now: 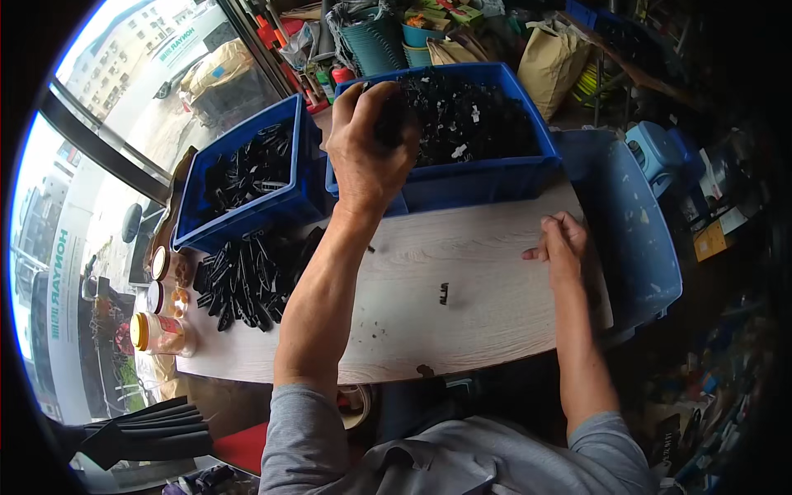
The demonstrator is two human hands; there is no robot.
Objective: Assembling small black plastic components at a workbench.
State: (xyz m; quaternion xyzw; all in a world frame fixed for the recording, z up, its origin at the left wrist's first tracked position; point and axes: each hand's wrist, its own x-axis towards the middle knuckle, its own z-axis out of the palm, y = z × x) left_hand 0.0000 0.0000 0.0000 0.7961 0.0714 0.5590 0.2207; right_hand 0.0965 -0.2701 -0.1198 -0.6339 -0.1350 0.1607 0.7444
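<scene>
My left hand (367, 144) is raised at the near left corner of the large blue bin (487, 175), fingers curled round a dark clump of small black plastic parts (393, 120). More black parts (474, 111), with a few white bits among them, fill that bin. Over the right side of the table (487, 247), my right hand (563, 245) is closed with its fingers bent inward; whatever it may hold is hidden. One small black plastic piece (444, 294) lies alone on the tabletop between my forearms.
A smaller blue bin (239, 216) of long black parts stands at the left. In front of it lies a pile of black strips (239, 285). Several lidded jars (165, 334) line the table's left edge. A blue tub (635, 239) stands beyond the right edge.
</scene>
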